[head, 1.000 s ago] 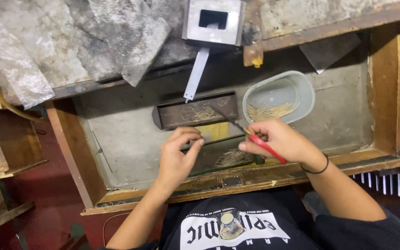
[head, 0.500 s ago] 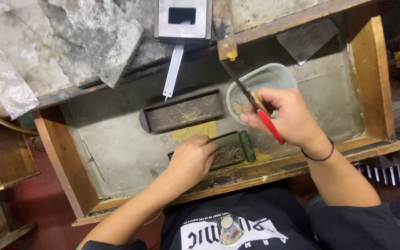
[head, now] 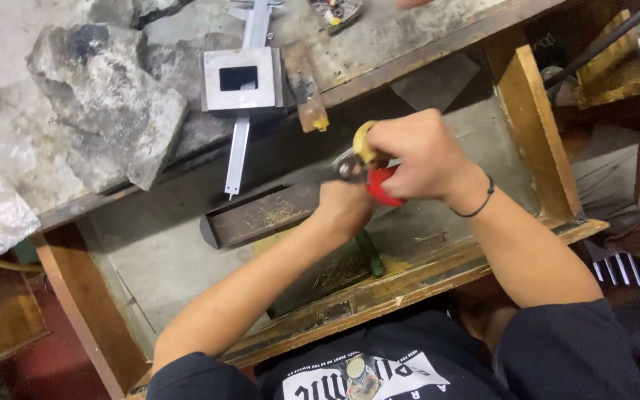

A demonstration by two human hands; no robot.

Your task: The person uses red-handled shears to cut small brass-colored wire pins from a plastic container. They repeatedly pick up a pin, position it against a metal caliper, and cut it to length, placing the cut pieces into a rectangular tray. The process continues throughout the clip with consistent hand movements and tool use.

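A worn wooden workbench (head: 409,44) is seen from above, running across the top of the frame, with an open drawer (head: 535,126) pulled out beneath it so that filings and scraps are caught in its grey lined bottom. At upper left, crumpled grey sheeting (head: 105,111) is heaped on the bench, and beside it a square metal block with a rectangular opening (head: 242,78) is laid over a long steel measuring tool (head: 238,155). In the drawer, left of centre, a dark rectangular tray (head: 261,215) dusted with fine shavings is set within easy reach. At centre, the right hand (head: 416,159) is closed around pliers with yellow and red handles (head: 368,167), squeezed shut for grip. The left hand (head: 346,207) is curled tightly just below the pliers' nose, apparently steadying a small piece; what is pinched cannot be made out. A green-handled tool (head: 370,253) is left lying beneath.
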